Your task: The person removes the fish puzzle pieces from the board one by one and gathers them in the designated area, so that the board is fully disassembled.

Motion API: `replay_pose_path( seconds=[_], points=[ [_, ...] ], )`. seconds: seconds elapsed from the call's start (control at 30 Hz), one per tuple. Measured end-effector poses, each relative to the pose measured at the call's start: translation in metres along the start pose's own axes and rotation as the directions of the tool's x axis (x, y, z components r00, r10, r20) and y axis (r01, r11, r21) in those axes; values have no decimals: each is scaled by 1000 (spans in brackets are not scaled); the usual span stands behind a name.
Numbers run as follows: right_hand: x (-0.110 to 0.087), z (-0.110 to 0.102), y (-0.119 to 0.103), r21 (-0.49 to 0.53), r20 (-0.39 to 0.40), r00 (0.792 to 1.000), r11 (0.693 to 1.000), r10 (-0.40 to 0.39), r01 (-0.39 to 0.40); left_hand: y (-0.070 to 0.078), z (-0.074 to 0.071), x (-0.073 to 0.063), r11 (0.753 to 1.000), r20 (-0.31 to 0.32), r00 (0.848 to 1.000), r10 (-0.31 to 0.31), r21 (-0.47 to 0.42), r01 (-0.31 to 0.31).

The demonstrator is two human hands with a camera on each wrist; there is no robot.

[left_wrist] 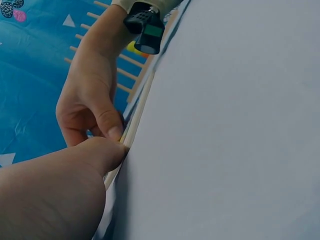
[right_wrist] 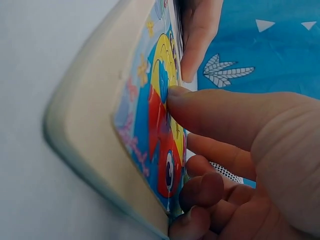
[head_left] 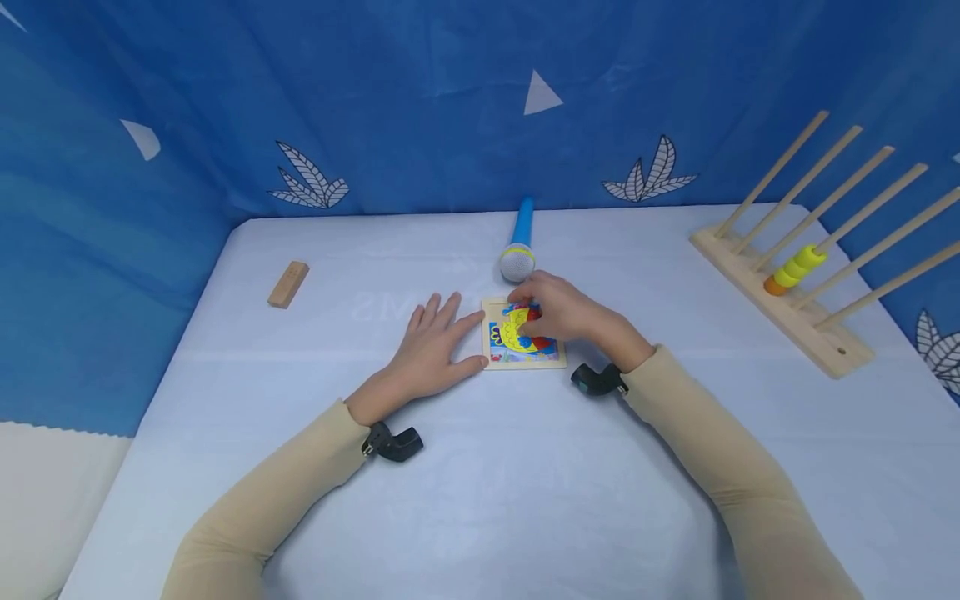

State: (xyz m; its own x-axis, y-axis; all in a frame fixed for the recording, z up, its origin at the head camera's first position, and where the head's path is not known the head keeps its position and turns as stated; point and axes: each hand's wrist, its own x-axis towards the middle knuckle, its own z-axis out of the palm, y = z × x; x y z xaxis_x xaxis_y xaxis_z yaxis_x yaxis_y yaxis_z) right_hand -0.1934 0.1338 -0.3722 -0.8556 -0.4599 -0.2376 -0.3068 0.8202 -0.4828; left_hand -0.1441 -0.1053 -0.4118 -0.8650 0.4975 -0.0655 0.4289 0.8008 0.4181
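A small wooden fish puzzle (head_left: 513, 360) lies on the table, its yellow, red and blue picture set in a pale frame. My left hand (head_left: 429, 350) is spread flat at the left side, thumb and index fingertips right at the frame's edge. Over the puzzle's upper right, my right hand (head_left: 562, 310) is curled. In the right wrist view its thumb (right_wrist: 215, 114) rests on the picture by the blue fin, while the bent fingers (right_wrist: 202, 192) lie along the far edge near the fish's eye. The hand hides part of the picture in the head view.
Just behind the puzzle lies a blue toy microphone (head_left: 517, 260), its grey head close to my right fingers. A wooden block (head_left: 288, 284) is at the back left. On the right stands a wooden peg rack (head_left: 780, 304) with tall rods and several yellow and orange beads (head_left: 797, 268).
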Motion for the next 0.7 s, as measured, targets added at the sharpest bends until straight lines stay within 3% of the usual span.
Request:
replay_pose_path(
  seconds=[0.47, 0.7],
  points=[
    [-3, -1, -3, 34, -28, 999, 999, 25, -24, 0, 0, 0, 1000, 9, 1000, -10, -4, 10],
    [-3, 1, -2, 38, -63, 998, 999, -17, 19, 0, 1, 0, 1000, 3, 1000, -9, -7, 9]
  ],
)
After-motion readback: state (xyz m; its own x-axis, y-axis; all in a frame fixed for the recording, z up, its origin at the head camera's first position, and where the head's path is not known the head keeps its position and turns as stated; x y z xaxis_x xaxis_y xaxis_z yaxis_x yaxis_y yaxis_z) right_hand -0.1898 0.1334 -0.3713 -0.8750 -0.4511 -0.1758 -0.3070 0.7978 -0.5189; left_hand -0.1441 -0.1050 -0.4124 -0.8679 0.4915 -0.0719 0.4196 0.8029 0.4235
